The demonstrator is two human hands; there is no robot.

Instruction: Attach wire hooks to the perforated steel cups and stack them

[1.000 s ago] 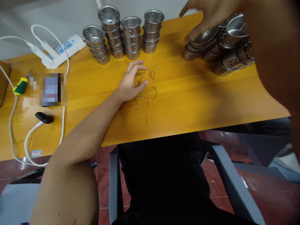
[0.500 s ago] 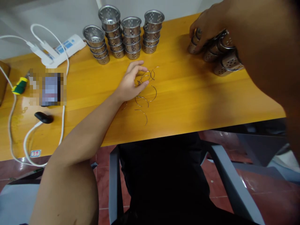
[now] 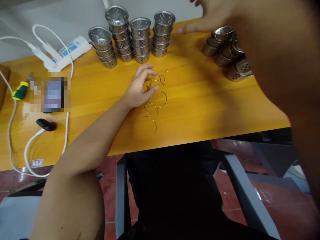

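My left hand (image 3: pixel 138 87) lies on the yellow wooden table (image 3: pixel 200 100), its loosely curled fingers touching a heap of thin curved wire handles (image 3: pixel 155 96). My right hand (image 3: pixel 212 16) hovers at the table's far right with fingers stretched out and nothing in them, just above a loose pile of perforated metal cups (image 3: pixel 227 53). Stacks of the same perforated cups (image 3: pixel 135 36) stand in a row at the back of the table.
A white power strip (image 3: pixel 67 50) with white cables (image 3: pixel 66 126) lies at the back left. A green and yellow tool (image 3: pixel 18 91) and a small black object (image 3: pixel 45 124) sit at the left. A grey chair frame (image 3: pixel 240 186) shows below the table edge.
My right hand gripped the loose cup pile, pushed it together, then let go and lifted away with fingers spread. My left hand stayed on the wire handles.
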